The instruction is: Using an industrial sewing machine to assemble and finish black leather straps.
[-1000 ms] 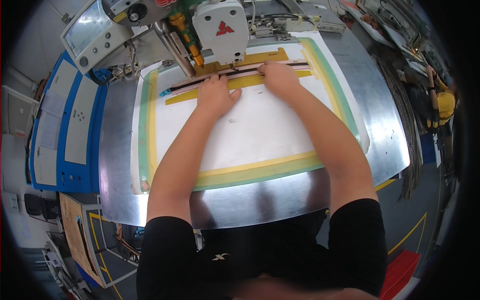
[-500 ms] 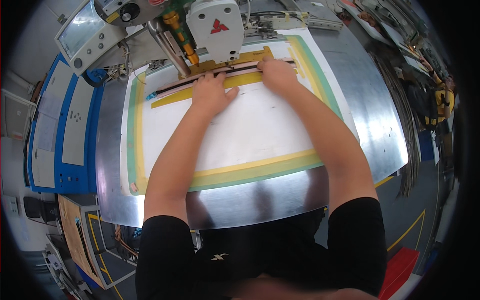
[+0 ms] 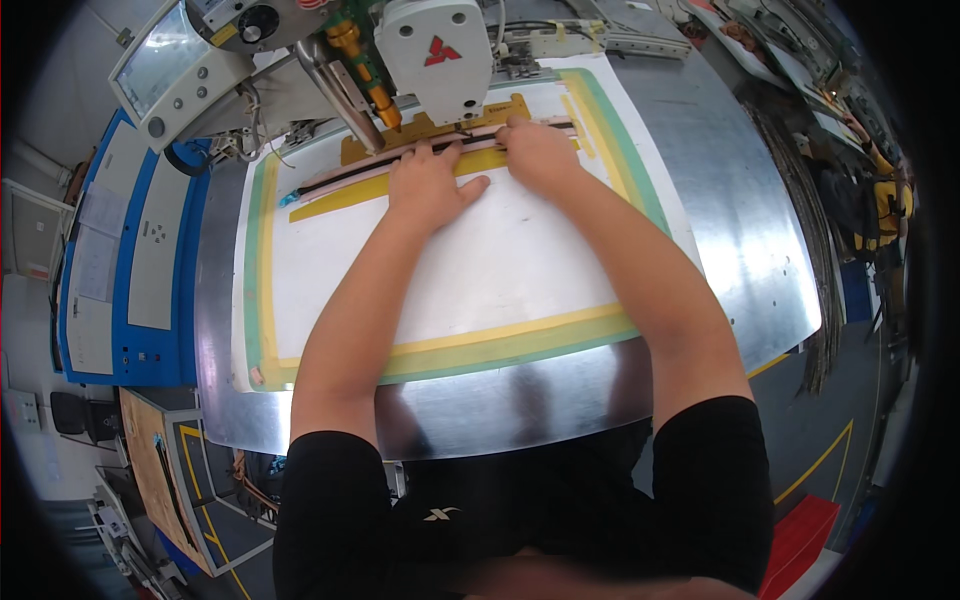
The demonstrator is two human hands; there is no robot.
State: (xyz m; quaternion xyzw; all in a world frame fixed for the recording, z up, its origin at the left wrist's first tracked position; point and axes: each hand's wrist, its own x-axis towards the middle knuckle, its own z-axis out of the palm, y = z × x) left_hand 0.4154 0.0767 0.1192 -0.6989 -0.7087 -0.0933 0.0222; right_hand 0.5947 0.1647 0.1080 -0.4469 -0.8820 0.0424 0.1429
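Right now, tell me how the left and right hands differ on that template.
The left hand lies flat with its thumb spread, nearer the board's middle; the right hand is more bunched, further along the dark strip, by the white machine head. Both press palm-down on the white template board.

Template board (image 3: 480, 280) on table (image 3: 740, 240), machine head (image 3: 440, 55) behind, control panel (image 3: 130, 250) left

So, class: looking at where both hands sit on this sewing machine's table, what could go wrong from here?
1. The left hand and right hand press the long dark strip right below the white machine head; fingertips could get caught if it runs.
2. Uneven pressure might skew the strip on the white template board.
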